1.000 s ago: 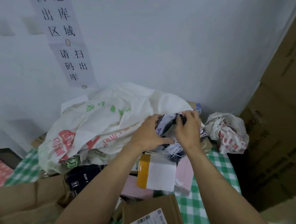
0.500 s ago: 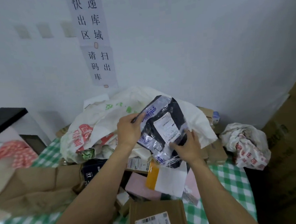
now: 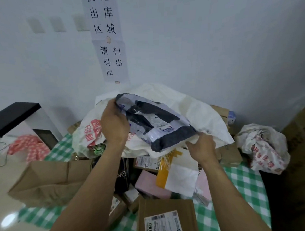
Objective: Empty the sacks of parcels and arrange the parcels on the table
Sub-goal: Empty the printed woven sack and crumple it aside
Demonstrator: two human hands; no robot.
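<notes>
A soft dark parcel in clear plastic (image 3: 154,122) with a white label hangs in the air above the pile. My left hand (image 3: 114,124) grips its upper left edge. My right hand (image 3: 202,147) holds its lower right corner. Behind it lies a big white woven sack (image 3: 192,105) with red and green print, slumped over the back of the table. Under my hands sit a white and yellow mailer (image 3: 178,174), a pink parcel (image 3: 149,185) and a brown box (image 3: 165,221) with a label reading 2097.
The table (image 3: 241,186) has a green checked cloth. A large flattened cardboard box (image 3: 50,178) lies at the left. A second crumpled sack (image 3: 262,146) sits at the right edge, next to stacked cardboard cartons (image 3: 303,141). A white wall with paper signs stands behind.
Both hands lifted the dark plastic-wrapped parcel out of the pile and turned it flatter, moving apart to its opposite ends. The view shifted right and up.
</notes>
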